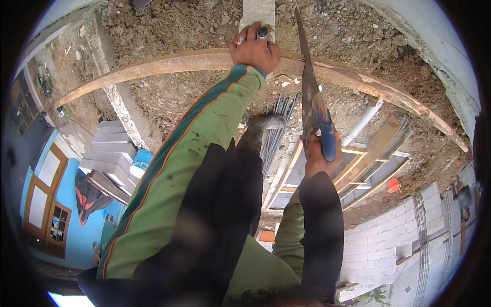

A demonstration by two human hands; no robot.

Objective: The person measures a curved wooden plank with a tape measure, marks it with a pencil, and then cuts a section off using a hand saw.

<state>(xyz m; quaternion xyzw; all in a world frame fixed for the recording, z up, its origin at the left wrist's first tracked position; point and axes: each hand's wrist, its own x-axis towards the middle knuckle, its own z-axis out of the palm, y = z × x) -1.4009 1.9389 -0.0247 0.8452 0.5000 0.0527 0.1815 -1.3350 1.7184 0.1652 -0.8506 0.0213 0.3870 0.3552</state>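
Note:
A long, reddish-brown wooden plank (169,65) spans the view, curved by the lens, above brown soil. My left hand (255,50), with rings on its fingers, presses down on the plank near its middle, fingers bent over the far edge. In my right hand (322,159) is the blue handle of a handsaw (309,87). Its long, stained blade points away from me and crosses the plank just right of my left hand. Whether the teeth have cut into the wood cannot be made out. A pale concrete beam (258,10) lies beyond my left hand.
Steel bars (279,125) lie below the plank by my boot (261,128). Wooden frames (353,166), a white pipe (363,123) and a red bucket (393,184) are at right. Pale blocks (110,148) and a blue bucket (141,162) stand left. A block wall (378,240) fills the lower right.

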